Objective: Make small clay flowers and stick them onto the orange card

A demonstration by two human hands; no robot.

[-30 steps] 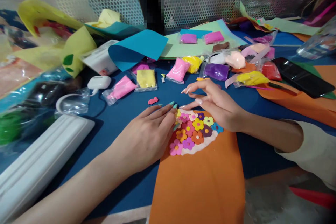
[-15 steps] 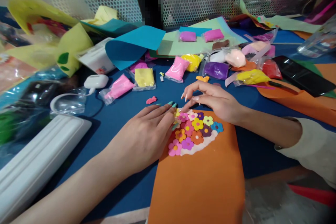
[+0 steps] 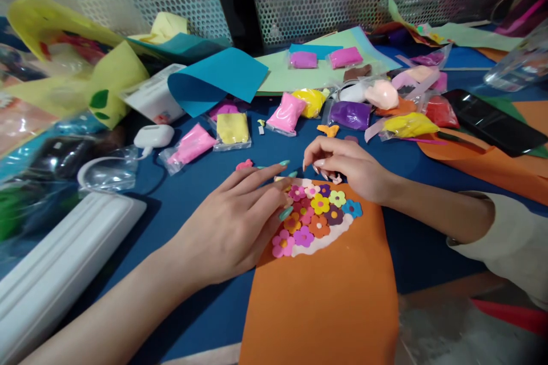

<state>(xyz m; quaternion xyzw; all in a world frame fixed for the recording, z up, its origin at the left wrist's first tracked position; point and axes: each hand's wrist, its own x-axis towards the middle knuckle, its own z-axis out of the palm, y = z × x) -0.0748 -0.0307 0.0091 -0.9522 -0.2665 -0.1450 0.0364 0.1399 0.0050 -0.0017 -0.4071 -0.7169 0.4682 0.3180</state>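
Observation:
An orange sheet of paper (image 3: pixel 319 302) lies in front of me. Many-coloured clay flowers (image 3: pixel 320 203) sit close together near its top, on a band of pale pink clay (image 3: pixel 319 244). My left hand (image 3: pixel 240 217) rests over the upper left of the sheet, fingers stretched and thumb beside the flowers; its fingertips partly cover the left flowers. Just above the top edge of the flowers is my right hand (image 3: pixel 349 168), its fingers curled. A small pale clay piece (image 3: pixel 336 178) shows at its lower fingers.
Bagged clay packs, including a pink pack (image 3: pixel 286 114) and a purple pack (image 3: pixel 350 115), lie beyond my hands. A black phone (image 3: pixel 492 122) is at right; another phone (image 3: pixel 237 3) leans on the mesh panel. A white device (image 3: pixel 81 256) lies at left.
My right hand has lifted off the top of the flowers and drawn right, its fingers curling with the pale clay piece now showing. My left fingers have spread slightly.

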